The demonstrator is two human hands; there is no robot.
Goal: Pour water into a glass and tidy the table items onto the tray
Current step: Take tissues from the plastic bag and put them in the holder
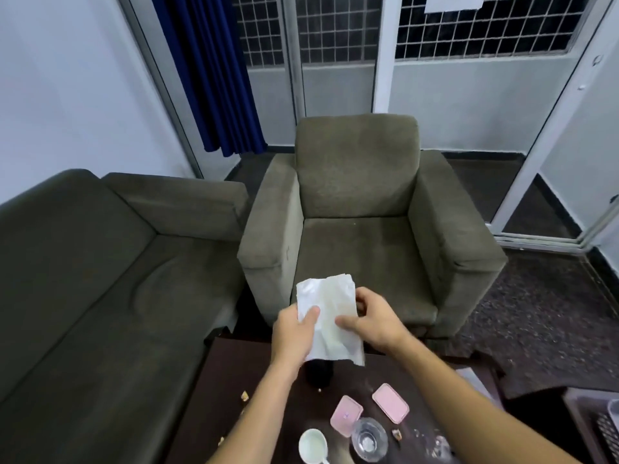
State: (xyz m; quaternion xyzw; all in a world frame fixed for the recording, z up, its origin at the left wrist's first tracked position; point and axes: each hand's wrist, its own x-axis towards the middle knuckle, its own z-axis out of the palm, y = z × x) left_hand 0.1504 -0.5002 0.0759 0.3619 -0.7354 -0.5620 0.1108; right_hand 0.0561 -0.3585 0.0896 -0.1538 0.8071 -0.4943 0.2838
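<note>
On your far left sits a long olive-green fabric sofa (83,279), and beside it, straight ahead, a matching olive-green armchair (361,209). Your left hand (294,333) is closed on the left edge of a crumpled white paper sheet (330,319), thumb pressed on its front, holding it up above the dark brown wooden surface (214,413). Your right hand (371,321) pinches the same sheet on its right side, thumb in front and fingers curled behind. Under the sheet a dark cylindrical object (320,375) stands on the surface; you cannot tell what it is. Nearer you, a pale green ceramic cup (313,445) sits left of a clear glass (369,439), with two pink rectangular coasters (346,415) just beyond them and small crumbs (244,395) scattered around.
</note>
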